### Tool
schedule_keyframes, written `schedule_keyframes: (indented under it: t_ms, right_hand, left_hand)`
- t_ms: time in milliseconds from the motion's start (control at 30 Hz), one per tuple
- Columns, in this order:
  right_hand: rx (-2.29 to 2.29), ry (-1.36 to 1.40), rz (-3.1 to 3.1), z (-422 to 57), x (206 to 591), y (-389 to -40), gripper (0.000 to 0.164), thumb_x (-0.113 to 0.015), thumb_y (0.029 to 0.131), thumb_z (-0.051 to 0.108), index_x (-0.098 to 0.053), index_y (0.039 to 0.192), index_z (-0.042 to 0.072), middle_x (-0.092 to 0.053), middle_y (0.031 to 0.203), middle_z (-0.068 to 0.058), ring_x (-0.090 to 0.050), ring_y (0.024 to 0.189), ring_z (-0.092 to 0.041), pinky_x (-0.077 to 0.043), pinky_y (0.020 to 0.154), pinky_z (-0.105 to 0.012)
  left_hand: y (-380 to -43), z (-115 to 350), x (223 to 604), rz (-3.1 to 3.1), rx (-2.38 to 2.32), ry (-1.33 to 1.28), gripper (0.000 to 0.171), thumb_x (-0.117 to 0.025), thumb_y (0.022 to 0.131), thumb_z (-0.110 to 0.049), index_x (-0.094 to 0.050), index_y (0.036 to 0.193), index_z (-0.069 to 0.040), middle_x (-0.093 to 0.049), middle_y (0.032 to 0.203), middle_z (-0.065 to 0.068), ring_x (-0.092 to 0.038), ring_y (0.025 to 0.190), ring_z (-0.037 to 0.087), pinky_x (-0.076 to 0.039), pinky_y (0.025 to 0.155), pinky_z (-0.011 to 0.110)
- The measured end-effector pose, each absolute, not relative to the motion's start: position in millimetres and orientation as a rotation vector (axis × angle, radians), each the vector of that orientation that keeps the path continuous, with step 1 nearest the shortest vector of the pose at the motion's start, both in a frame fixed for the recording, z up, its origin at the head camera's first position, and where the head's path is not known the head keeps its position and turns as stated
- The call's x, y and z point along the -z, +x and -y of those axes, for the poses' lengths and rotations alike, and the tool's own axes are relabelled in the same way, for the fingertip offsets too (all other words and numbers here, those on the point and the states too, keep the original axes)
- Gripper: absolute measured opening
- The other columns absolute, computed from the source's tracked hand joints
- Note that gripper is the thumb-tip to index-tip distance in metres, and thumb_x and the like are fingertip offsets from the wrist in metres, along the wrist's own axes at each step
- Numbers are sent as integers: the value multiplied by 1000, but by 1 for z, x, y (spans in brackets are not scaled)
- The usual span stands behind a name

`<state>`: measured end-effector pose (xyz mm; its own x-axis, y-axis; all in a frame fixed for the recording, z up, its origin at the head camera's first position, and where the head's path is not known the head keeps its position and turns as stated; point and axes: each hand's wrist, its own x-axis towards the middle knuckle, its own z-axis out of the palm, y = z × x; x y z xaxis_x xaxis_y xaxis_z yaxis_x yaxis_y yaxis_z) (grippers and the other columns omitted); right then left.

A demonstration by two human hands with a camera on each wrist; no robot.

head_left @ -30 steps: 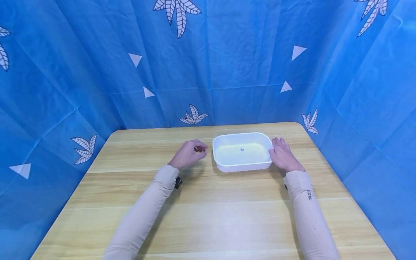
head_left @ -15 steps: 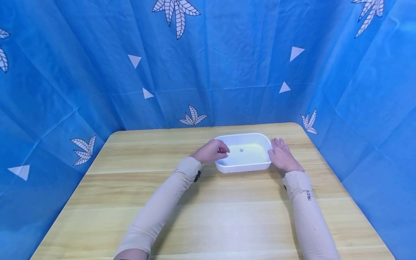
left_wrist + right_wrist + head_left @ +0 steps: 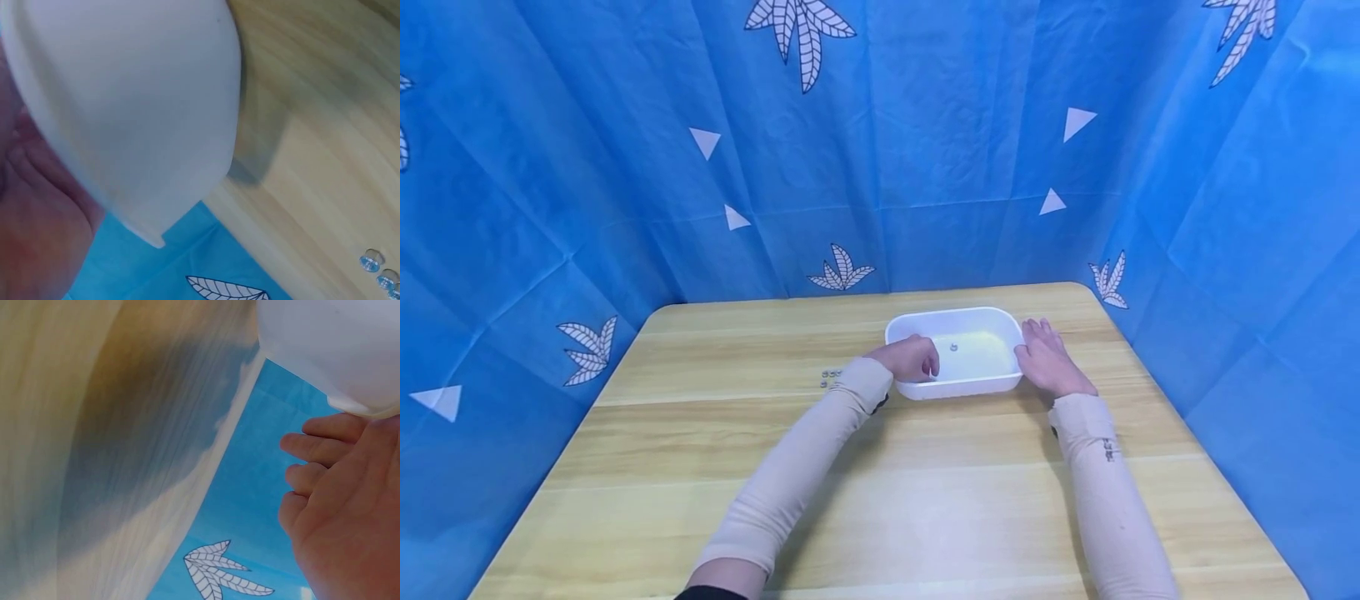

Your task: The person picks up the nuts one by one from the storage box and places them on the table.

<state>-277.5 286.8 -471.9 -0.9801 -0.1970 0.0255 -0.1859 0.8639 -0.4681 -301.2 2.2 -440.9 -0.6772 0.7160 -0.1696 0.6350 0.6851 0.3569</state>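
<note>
A white rounded tray [image 3: 970, 385] sits toward the back of the table, with one small shiny piece [image 3: 953, 347] on its floor. Over the tray's left rim reaches my left hand [image 3: 912, 358], its fingers bent down inside; whether they pinch anything is hidden. My right hand [image 3: 1051, 362] rests at the tray's right end, thumb side touching the rim. In the right wrist view its fingers [image 3: 319, 449] extend loosely beside the tray. Left of the tray, partly behind the left sleeve, lie several small shiny pieces [image 3: 825, 374], which look like clear faceted gems [image 3: 372, 260] in the left wrist view.
The tray stands on a light wood-grain table [image 3: 647, 467]. A blue curtain [image 3: 955, 167] with white leaf and triangle prints hangs behind the table and along both sides.
My left hand has moved right, from beside the tray to over its left rim, and its fingers now point down inside. Small pieces left of the tray have come into view. The right hand stays put.
</note>
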Motion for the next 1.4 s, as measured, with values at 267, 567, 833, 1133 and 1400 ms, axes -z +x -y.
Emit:
schedule_keyframes:
  t_ms: [267, 567, 833, 1133, 1400]
  right_hand:
    - [755, -301, -3007, -288, 473, -278, 63, -29, 105, 20, -20, 155, -18, -16, 164, -40, -4, 156, -57, -2, 129, -64]
    - [752, -281, -3002, -286, 473, -280, 64, -28, 105, 21, -19, 156, -17, -15, 165, -38, -3, 157, -55, -3, 130, -63]
    - [764, -291, -2989, -285, 472, -282, 64, -28, 106, 22, -18, 157, -15, -13, 166, -37, -2, 157, -54, -1, 130, -62]
    - [745, -292, -3000, -288, 473, -285, 64, -27, 105, 21, -18, 156, -17, -14, 166, -38, -3, 156, -56, -3, 129, -63]
    - [762, -284, -2991, -289, 475, -284, 64, -27, 105, 20, -18, 156, -17, -13, 166, -38, -2, 157, -55, -2, 130, -63]
  left_hand:
    - [-303, -11, 446, -2544, -370, 1035, 26, -65, 92, 6, -81, 106, -8, -81, 108, 6, -72, 109, 23, -57, 99, 30]
    - [-305, -25, 448, -2520, -437, 1061, 27, -63, 94, 7, -81, 106, -8, -80, 108, 7, -72, 107, 22, -57, 98, 28]
    - [-310, -32, 453, -2530, -454, 1101, 19, -68, 95, -1, -83, 98, -11, -79, 107, 5, -72, 104, 18, -58, 91, 23]
    - [-315, -35, 455, -2589, -411, 1056, 15, -70, 94, -6, -82, 100, -13, -79, 108, 3, -72, 106, 17, -59, 94, 26]
    - [-315, -38, 461, -2666, -393, 1008, 15, -70, 93, -9, -81, 102, -13, -79, 105, 1, -71, 103, 17, -59, 93, 28]
